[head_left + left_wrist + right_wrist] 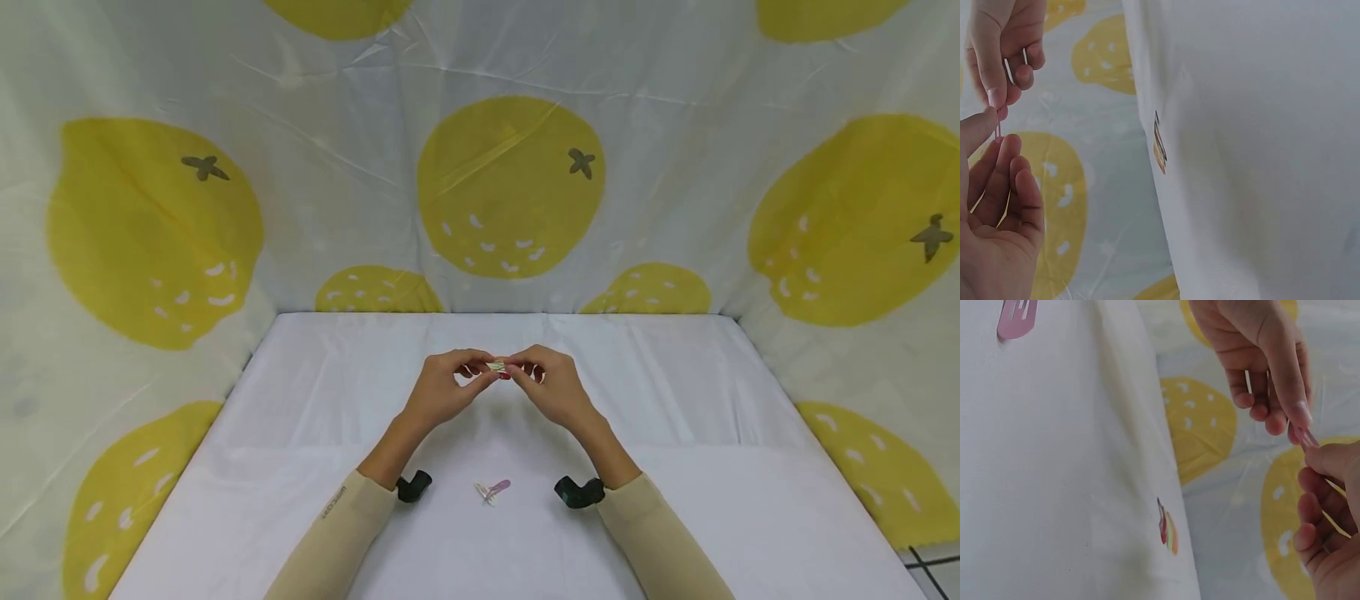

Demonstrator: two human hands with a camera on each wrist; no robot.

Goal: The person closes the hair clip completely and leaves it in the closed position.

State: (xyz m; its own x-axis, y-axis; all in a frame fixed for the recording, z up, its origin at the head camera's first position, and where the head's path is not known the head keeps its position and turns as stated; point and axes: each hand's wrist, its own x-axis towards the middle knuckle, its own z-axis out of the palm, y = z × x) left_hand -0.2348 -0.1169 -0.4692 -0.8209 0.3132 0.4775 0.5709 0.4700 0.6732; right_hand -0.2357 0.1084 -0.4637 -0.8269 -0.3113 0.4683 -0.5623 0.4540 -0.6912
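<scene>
Between my two hands is a small pink hair clip (1306,437), raised above the table. My left hand (441,388) pinches one end of it between thumb and fingertips. The opposite end is pinched by my right hand (552,387). In the left wrist view the clip (998,129) looks like a thin loop, mostly covered by the fingers. Nearer to me on the table, between the forearms, lie a few pink and whitish hair clips (492,492). One pink clip (1017,320) with slots shows at the top left of the right wrist view.
A small group of coloured clip-like pieces (1159,145) in red, orange and green lies near the far table edge, partly behind the hands in the head view. White cloth covers the table (660,508). Lemon-print curtains (675,200) stand behind and at both sides.
</scene>
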